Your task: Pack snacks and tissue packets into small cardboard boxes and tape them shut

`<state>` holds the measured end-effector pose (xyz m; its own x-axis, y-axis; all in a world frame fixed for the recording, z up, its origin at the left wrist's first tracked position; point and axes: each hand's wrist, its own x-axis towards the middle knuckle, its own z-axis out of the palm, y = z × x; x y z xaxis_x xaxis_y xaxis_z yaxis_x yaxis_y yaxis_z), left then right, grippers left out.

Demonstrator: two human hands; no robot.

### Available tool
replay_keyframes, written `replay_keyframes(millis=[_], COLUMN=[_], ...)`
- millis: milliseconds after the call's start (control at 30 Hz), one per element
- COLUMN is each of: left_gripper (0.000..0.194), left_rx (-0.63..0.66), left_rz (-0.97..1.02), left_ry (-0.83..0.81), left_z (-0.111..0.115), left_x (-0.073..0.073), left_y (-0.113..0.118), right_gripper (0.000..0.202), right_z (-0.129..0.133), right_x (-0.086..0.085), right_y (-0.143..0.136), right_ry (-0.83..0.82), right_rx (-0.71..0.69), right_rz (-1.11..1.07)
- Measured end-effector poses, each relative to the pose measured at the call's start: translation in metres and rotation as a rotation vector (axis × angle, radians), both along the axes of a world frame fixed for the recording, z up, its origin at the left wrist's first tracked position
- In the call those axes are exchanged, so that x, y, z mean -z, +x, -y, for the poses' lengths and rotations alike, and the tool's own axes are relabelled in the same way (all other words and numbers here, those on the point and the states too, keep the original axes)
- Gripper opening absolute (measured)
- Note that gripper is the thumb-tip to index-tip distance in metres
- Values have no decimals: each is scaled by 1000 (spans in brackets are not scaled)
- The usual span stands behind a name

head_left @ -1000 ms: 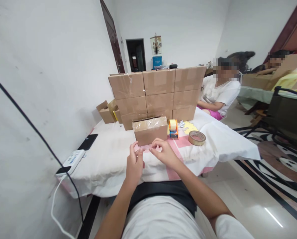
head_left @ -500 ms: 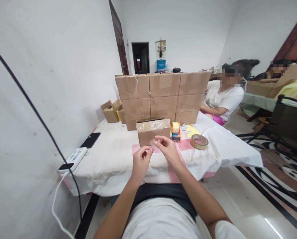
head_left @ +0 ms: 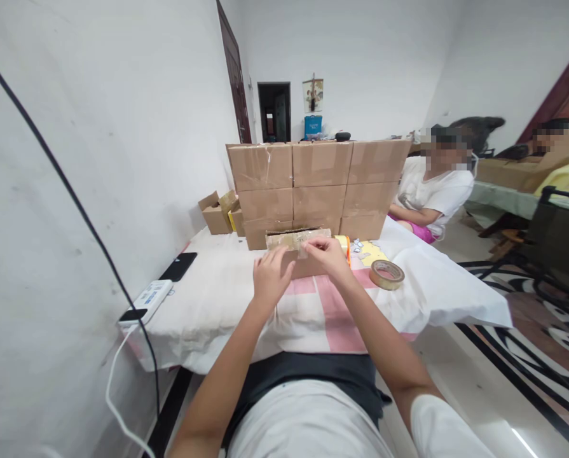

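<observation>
While the right hand pinches what looks like a tape scrap at the top of the box, centre of frame on the desk, the left hand has its grip spread at the box's front, contact unclear; bracing left and smoothing from the middle outward should limit creases. Count: one near box, nine box fronts in the stack, one tape roll right of centre.
</observation>
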<state>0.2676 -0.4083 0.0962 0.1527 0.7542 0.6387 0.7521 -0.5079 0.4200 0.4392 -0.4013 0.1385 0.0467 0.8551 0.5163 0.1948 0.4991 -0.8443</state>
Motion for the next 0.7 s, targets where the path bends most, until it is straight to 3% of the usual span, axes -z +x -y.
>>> replay_keyframes(millis=[100, 233, 433, 700], left_gripper=[67, 79, 71, 68], left_rx=[-30, -30, -26, -40], left_rz=[-330, -462, -442, -436], left_ry=[24, -93, -93, -74], left_z=[-41, -74, -74, -73], left_x=[-12, -6, 14, 12], left_y=[3, 7, 8, 9], right_gripper=[23, 18, 9, 12], right_z=[-30, -70, -108, -129], right_x=[-13, -18, -12, 2], right_y=[9, 15, 15, 10], right_ry=[16, -32, -127, -222], right_rx=[27, 46, 163, 200], right_rz=[89, 233, 506, 562])
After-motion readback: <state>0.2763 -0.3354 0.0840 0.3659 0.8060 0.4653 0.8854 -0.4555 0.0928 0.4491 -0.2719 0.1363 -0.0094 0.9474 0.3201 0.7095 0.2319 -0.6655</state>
